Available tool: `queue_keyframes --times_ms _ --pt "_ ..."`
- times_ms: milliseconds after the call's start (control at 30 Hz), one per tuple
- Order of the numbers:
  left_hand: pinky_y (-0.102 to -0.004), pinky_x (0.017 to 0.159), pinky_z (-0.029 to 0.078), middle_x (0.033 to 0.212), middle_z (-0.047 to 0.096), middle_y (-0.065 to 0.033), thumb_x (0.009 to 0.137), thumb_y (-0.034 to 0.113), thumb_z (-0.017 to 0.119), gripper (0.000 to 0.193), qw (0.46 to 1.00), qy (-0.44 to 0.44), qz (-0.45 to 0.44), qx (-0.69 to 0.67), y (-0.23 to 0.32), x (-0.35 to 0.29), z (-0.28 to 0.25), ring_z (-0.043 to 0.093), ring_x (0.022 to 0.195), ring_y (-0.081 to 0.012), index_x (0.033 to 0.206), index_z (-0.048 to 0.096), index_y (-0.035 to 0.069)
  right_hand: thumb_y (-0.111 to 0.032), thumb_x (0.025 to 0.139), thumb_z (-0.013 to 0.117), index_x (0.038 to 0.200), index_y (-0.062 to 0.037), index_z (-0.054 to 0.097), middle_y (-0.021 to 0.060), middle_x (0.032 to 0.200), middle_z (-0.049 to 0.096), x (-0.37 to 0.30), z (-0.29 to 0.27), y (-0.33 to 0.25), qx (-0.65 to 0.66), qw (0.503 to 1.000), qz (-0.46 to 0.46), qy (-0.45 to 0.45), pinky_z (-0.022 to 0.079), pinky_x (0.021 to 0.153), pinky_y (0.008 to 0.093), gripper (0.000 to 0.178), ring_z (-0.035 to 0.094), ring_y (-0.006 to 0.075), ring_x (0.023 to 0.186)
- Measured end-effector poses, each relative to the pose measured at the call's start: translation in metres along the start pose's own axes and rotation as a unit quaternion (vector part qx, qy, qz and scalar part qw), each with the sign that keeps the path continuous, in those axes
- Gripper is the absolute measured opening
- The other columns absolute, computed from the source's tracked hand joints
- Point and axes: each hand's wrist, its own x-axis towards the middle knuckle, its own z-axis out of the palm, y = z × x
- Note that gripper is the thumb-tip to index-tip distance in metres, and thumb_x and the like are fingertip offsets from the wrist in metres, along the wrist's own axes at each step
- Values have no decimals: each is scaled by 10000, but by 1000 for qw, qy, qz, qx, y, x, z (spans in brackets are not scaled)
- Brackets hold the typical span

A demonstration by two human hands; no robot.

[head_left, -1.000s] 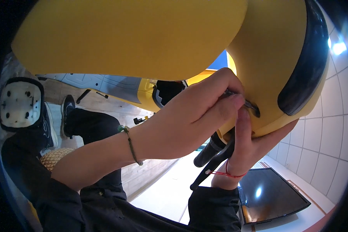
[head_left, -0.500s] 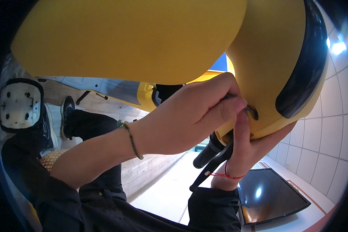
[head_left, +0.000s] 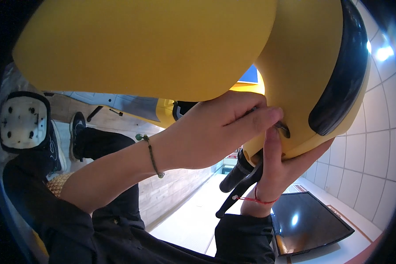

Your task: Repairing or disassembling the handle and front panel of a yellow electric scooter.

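In front of me a yellow scooter's headset cover [head_left: 301, 70] carries a curved black glossy panel [head_left: 341, 75]. My left hand [head_left: 220, 127], with a green cord bracelet at the wrist, pinches a thin dark metal piece [head_left: 282, 128] at a small slot in the cover; its kind is mostly hidden by the fingers. My right hand [head_left: 286, 169], wearing a red string, cups the cover from below. Its thumb points up beside the slot, and its other fingers pass behind the cover. Just below are a black handlebar grip [head_left: 236, 176] and a black brake lever [head_left: 240, 193].
A large yellow panel [head_left: 141, 48] fills the upper left. Behind it are another yellow and grey scooter body [head_left: 163, 110] and wooden flooring [head_left: 171, 189]. A black screen [head_left: 312, 222] stands at the lower right. A black-rimmed white plate [head_left: 24, 121] is at far left, near dark shoes [head_left: 78, 132].
The cover and black panel have shifted slightly left in view. My left hand has turned a little, its knuckles lower and its wrist higher, still pinching at the slot. My right hand stays on the cover.
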Motion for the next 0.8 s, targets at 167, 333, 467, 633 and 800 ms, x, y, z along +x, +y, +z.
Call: queue_keyframes --times_ms 167,333,467,633,800 --pt "-237 445 287 500 376 25 972 393 379 508 994 -53 -98 -8 4 -3 9 319 454 -75 646 496 21 -251 610 709 1375 -73 228 126 1280 391 1 -5 0 -19 1000 7 -3 340 1025 372 922 424 274 1207" --pt "-226 552 381 681 483 -22 966 305 432 352 998 -21 -52 33 3 -1 0 450 627 -82 879 549 -15 -254 606 711 1378 -63 221 135 1286 388 0 -1 -2 -8 1000 -1 -3 351 1011 374 934 429 270 1198" --pt "-217 631 406 765 496 -29 962 257 446 280 999 -2 -34 10 0 -12 4 465 698 -82 935 529 -9 -233 611 706 1376 -55 223 135 1278 386 0 -2 1 -20 1000 -14 -10 356 1001 371 922 437 264 1180" --pt "-225 731 396 891 481 -51 954 130 396 173 998 54 16 24 2 -22 4 462 811 -84 1007 487 -7 -207 619 693 1376 -37 218 137 1281 375 0 -1 -4 18 1000 8 -1 331 1012 380 910 423 265 1175" --pt "-234 717 403 920 492 -76 933 64 391 157 998 40 39 3 8 -27 7 481 813 -97 1042 477 -10 -199 609 686 1374 -29 223 142 1291 371 1 -2 -1 6 1000 -3 -3 309 1026 377 911 405 273 1197"
